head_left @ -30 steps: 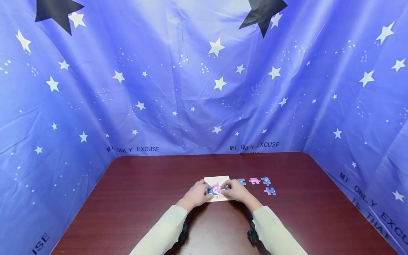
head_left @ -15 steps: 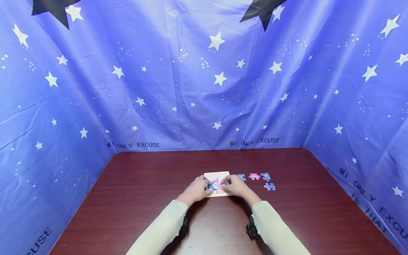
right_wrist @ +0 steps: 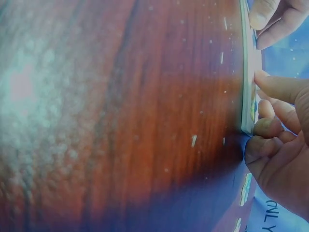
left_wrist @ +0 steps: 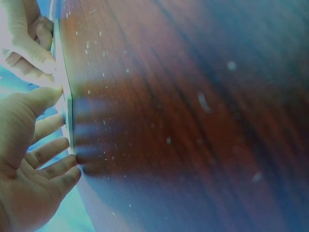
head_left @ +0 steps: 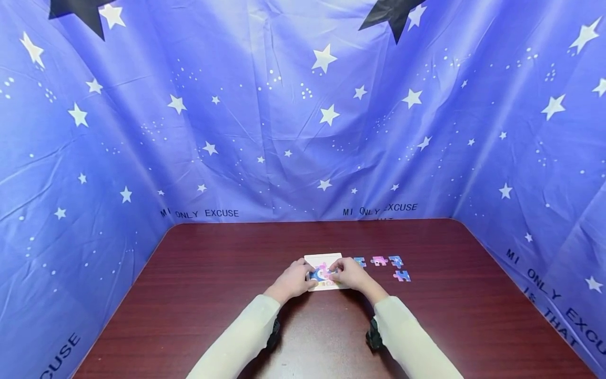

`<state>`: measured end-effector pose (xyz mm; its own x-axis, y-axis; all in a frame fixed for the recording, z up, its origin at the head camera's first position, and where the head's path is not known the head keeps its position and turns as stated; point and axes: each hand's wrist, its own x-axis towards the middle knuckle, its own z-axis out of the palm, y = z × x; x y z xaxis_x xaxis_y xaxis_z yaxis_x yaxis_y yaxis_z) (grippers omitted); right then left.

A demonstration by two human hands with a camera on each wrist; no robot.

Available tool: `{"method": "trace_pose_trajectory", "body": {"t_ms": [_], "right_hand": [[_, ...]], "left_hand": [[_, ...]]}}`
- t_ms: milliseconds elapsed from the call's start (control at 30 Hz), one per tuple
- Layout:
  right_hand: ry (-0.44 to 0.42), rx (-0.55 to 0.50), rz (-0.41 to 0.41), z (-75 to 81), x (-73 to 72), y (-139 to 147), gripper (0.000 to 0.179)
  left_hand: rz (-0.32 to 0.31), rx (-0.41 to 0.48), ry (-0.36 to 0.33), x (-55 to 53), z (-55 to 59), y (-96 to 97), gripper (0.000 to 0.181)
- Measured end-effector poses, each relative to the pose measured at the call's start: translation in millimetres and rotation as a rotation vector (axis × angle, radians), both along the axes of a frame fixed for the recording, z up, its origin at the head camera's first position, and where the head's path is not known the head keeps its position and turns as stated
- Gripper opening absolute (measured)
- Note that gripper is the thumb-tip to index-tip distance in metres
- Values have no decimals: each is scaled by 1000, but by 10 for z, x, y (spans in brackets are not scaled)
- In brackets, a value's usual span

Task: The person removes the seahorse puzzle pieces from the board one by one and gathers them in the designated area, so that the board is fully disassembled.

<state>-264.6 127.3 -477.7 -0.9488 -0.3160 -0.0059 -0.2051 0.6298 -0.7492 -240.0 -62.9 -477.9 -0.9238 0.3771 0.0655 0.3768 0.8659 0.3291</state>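
A white puzzle board (head_left: 323, 257) lies flat on the table, partly filled with pink and blue jigsaw pieces (head_left: 323, 268). At its left edge rests my left hand (head_left: 294, 278); its thumb is on the board and its other fingers reach along the side, as the left wrist view also shows. My right hand (head_left: 352, 272) is over the board's right part, thumb and forefinger bent together at a puzzle piece (head_left: 334, 271) that they mostly hide. In the right wrist view the right hand's (right_wrist: 285, 125) other fingers curl beside the board's edge.
Several loose jigsaw pieces lie right of the board, among them a pink piece (head_left: 379, 261) and a blue and pink piece (head_left: 402, 276). The dark red wooden table (head_left: 213, 295) meets a blue star-printed curtain (head_left: 265, 131) at the back and sides.
The head view has tipped slightly, so the table sits higher in the picture. Both hands stay at the board, with only slight movement of the right fingers.
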Motion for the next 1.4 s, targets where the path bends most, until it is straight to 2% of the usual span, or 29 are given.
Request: {"method": "trace_pose_trajectory", "body": {"t_ms": [600, 1033, 1400], "right_hand": [[-4, -18, -15, 5, 8, -22, 12], [63, -7, 4, -2, 19, -64, 8], [100, -11, -27, 3, 13, -6, 6]], "left_hand": [[-7, 8, -8, 11, 26, -10, 36], [-7, 9, -15, 23, 34, -62, 36], [-8, 24, -12, 29, 56, 1, 35]]}}
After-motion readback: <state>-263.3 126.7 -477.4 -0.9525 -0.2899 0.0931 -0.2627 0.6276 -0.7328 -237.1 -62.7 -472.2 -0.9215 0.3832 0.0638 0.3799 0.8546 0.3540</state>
